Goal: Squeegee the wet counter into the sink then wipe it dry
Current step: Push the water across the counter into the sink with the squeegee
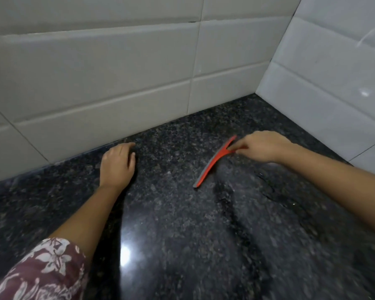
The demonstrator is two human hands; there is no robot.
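Observation:
A red squeegee (pixel 212 163) with a grey rubber blade stands on the dark speckled granite counter (pixel 171 213), its blade running diagonally from near left to far right. My right hand (pixel 262 146) grips its short handle from the right side. My left hand (pixel 117 164) rests palm down on the counter near the back wall, fingers together, holding nothing. Water streaks and pooled ridges lie on the counter to the right of the blade and under my right forearm. The sink is out of view.
White tiled walls (pixel 108 87) meet in a corner at the far right, close behind the squeegee. A bright light reflection glares on the counter near the front. My left sleeve is maroon with a white floral print.

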